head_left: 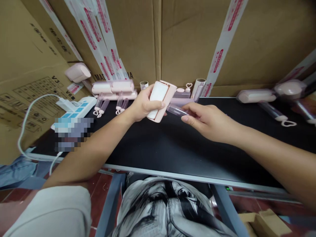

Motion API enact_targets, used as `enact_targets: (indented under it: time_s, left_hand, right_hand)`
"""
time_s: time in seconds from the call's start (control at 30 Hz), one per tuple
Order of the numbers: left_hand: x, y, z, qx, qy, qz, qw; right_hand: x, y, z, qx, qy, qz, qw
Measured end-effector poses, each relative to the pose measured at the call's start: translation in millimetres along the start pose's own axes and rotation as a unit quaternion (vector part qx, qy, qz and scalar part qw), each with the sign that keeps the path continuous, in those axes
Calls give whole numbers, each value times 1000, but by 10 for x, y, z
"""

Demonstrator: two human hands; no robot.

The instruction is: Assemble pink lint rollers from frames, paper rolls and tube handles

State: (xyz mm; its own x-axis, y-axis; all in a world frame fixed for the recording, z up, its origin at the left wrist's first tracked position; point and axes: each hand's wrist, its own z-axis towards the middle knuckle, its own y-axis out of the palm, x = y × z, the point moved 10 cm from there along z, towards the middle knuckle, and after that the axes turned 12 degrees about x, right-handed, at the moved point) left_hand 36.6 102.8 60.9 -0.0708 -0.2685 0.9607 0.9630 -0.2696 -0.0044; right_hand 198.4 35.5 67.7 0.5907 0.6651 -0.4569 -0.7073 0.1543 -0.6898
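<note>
A pink lint-roller-like tool is held above the black table surface. My left hand [145,104] grips its pink head [161,100], which has a white roll showing, thumb across the front. My right hand [206,121] pinches the clear purplish handle [177,110] that extends from the head; the handle's far end is hidden in the fingers. Just behind the hands lie a purple-pink piece [181,100], a heart-shaped loop [189,86] and an upright cardboard-cored roll [199,86].
Several finished-looking pink rollers [112,87] are stacked at the back left, another roller [256,96] lies at the right. A white power strip [76,113] with a cable sits at the left. Large cardboard boxes [192,42] wall off the back of the black table [172,154].
</note>
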Motion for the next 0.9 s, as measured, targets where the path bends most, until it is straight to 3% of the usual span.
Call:
enact_targets:
  time_s: [0.13, 0.23, 0.37, 0.43, 0.5, 0.6, 0.67, 0.73, 0.8, 0.9]
  left_hand:
    - [-231, 241, -7, 1, -75, -51, 996]
    - [-339, 419, -48, 6, -93, -66, 993]
    - [-252, 495, 47, -14, -51, -18, 998]
    - [-169, 444, 247, -28, -15, 34, 999]
    - [-105, 322, 537, -13, 30, 95, 995]
    - [-52, 160, 914, 51, 135, 236, 961]
    - [-158, 278, 1009, 31, 186, 355, 916]
    - [-385, 457, 1007, -15, 187, 452, 872]
    - [-587, 609, 935, -60, 167, 502, 846]
    - [-617, 731, 751, -98, 165, 500, 845]
  right_hand:
    - [307, -190, -149, 57, 65, 26, 996]
    - [436, -293, -214, 97, 90, 22, 991]
    - [444, -280, -205, 54, 72, 28, 996]
    - [436, -352, -175, 52, 55, 26, 997]
    - [469, -525, -141, 92, 57, 12, 994]
    - [561, -789, -122, 169, 85, 14, 982]
    - [612, -868, -127, 200, 96, 28, 975]
    - [627, -878, -136, 217, 87, 27, 972]
    - [625, -848, -151, 223, 72, 18, 972]
    - [619, -813, -177, 230, 59, 6, 972]
